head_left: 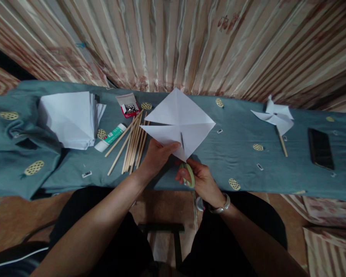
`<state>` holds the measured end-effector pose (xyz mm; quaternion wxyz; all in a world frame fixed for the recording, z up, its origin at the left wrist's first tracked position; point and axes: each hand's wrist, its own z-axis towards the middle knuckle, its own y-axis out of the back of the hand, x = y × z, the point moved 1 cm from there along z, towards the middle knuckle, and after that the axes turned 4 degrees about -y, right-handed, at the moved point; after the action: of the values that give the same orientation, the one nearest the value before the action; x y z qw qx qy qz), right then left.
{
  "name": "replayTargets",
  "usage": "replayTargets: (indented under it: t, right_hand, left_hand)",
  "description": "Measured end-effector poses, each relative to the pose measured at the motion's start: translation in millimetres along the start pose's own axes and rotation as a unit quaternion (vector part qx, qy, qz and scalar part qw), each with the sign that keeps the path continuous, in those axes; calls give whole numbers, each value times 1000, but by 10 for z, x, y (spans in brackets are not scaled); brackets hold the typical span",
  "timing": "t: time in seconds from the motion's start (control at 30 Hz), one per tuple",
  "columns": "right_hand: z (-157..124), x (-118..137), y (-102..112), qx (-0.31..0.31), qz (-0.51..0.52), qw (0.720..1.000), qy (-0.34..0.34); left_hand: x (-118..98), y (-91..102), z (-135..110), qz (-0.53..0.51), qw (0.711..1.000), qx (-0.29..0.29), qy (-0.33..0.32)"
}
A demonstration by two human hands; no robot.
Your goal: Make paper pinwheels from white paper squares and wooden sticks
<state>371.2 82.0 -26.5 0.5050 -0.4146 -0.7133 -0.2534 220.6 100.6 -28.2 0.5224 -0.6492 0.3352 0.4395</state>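
My left hand (pixel 156 157) pinches the near left edge of a white square sheet of paper (pixel 178 119) with crossed fold lines, held over a blue-grey cloth-covered bench (pixel 236 150). My right hand (pixel 200 179) is closed round green-handled scissors (pixel 188 174). Their blade points up into a cut running from the paper's near corner toward its middle.
A stack of white paper (pixel 70 119) lies at the left. Beside it are a glue stick (pixel 111 137), an open box of pins (pixel 128 105) and several wooden sticks (pixel 132 142). A finished paper pinwheel (pixel 275 117) and a dark phone (pixel 320 148) lie at the right.
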Motion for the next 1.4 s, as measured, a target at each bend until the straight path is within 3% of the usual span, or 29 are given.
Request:
replayTargets:
  t: [1.4]
  right_hand:
    - [5, 10, 12, -15, -11, 1000, 16]
  left_hand:
    - [-1, -36, -35, 8, 1000, 2, 10]
